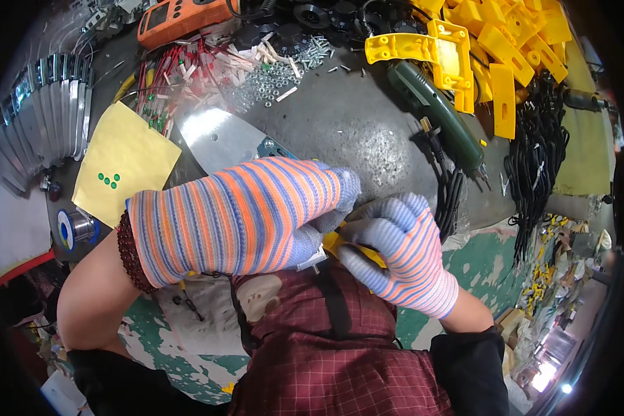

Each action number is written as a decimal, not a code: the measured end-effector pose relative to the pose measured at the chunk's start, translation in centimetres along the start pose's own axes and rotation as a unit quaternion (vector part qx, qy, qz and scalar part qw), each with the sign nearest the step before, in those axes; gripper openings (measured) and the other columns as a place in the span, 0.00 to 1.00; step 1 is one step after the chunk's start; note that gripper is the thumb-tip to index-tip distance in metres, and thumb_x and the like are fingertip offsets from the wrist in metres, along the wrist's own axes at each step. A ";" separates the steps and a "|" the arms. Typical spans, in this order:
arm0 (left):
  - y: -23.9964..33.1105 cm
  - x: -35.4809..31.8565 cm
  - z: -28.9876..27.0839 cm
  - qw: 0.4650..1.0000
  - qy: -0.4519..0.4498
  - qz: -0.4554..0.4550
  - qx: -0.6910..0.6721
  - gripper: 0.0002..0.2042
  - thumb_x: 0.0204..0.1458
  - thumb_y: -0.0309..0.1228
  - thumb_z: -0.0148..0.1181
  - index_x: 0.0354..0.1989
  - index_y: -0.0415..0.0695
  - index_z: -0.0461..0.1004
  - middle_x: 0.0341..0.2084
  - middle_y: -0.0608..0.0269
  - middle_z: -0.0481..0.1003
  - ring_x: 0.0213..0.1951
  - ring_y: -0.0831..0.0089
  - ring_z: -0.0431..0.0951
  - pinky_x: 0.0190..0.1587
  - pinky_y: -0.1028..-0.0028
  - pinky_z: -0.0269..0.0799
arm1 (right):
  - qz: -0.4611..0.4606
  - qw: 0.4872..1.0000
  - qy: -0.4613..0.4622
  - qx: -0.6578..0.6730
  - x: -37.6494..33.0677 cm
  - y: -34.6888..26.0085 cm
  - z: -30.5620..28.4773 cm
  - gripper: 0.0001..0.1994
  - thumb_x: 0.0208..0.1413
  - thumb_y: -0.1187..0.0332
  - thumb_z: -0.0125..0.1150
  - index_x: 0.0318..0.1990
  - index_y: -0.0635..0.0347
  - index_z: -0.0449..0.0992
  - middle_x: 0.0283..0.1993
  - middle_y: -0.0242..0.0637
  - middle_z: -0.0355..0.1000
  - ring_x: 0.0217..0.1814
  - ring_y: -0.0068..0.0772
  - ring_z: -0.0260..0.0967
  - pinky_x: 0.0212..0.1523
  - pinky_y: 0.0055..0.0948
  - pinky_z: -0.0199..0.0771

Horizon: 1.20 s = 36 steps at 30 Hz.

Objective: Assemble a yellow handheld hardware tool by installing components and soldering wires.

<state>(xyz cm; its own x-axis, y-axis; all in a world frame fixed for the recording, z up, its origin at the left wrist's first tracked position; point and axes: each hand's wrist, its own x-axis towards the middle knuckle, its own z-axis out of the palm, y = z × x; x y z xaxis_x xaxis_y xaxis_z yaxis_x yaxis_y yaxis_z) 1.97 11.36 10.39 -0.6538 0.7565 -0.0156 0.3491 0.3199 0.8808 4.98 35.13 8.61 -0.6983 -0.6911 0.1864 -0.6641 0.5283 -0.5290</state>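
Both my hands wear knitted gloves with orange, blue and white stripes and meet at the near edge of the bench, above my lap. My left hand (249, 215) is closed, its fingers curled round a small silvery metal piece (313, 259) that shows below the thumb. Between the hands a yellow plastic part (334, 244) peeks out, mostly hidden by the gloves. My right hand (399, 249) has its fingers bent and closed on that yellow part. Just beyond my left hand a shiny sheet-metal plate (222, 139) lies on the bench.
A green power screwdriver (437, 114) lies beyond my right hand, near yellow plastic housings (454, 59) and bundled black cables (534, 152). Left are yellow paper (125, 159), a solder spool (80, 229) and stacked metal plates (55, 114). Screws and nuts (277, 73) and an orange multimeter (180, 21) lie far back.
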 end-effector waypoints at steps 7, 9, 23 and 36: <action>0.4 0.3 -0.3 1.000 -0.003 0.005 0.023 0.09 0.46 0.26 0.64 0.32 0.39 0.70 0.26 0.54 0.71 0.29 0.55 0.73 0.35 0.64 0.71 | -0.024 0.998 0.019 -0.051 -0.1 0.3 1.4 0.13 0.37 0.64 0.67 0.35 0.49 0.75 0.37 0.34 0.71 0.38 0.40 0.67 0.40 0.41 0.62; 0.4 0.3 -0.4 1.000 -0.003 0.000 0.027 0.09 0.46 0.26 0.64 0.33 0.39 0.70 0.26 0.54 0.71 0.29 0.55 0.74 0.35 0.64 0.71 | -0.001 0.998 0.021 -0.060 -0.1 -0.3 1.2 0.14 0.36 0.66 0.67 0.35 0.50 0.76 0.36 0.34 0.72 0.39 0.41 0.67 0.41 0.41 0.63; 0.0 0.0 0.0 0.999 0.026 0.017 0.031 0.08 0.47 0.27 0.64 0.32 0.40 0.71 0.26 0.53 0.72 0.30 0.53 0.75 0.36 0.63 0.71 | 0.001 0.984 0.070 -0.164 -0.4 -1.1 1.2 0.12 0.40 0.65 0.63 0.37 0.47 0.76 0.40 0.34 0.72 0.39 0.38 0.68 0.39 0.42 0.62; 1.5 -2.0 2.8 0.979 0.146 0.064 0.129 0.09 0.47 0.27 0.62 0.36 0.41 0.73 0.33 0.54 0.75 0.39 0.52 0.76 0.44 0.61 0.71 | -0.044 0.956 -0.009 -0.291 1.1 0.0 -0.2 0.11 0.41 0.63 0.62 0.35 0.46 0.79 0.50 0.36 0.72 0.50 0.41 0.68 0.50 0.45 0.66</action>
<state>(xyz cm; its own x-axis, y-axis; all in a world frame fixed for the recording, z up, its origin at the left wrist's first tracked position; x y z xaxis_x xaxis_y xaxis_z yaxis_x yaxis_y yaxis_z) 5.73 11.91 10.42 -0.7445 0.6168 0.2554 0.5739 0.3958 0.7169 4.14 34.48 8.94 -0.6319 -0.7512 0.1910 -0.7596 0.6492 0.0400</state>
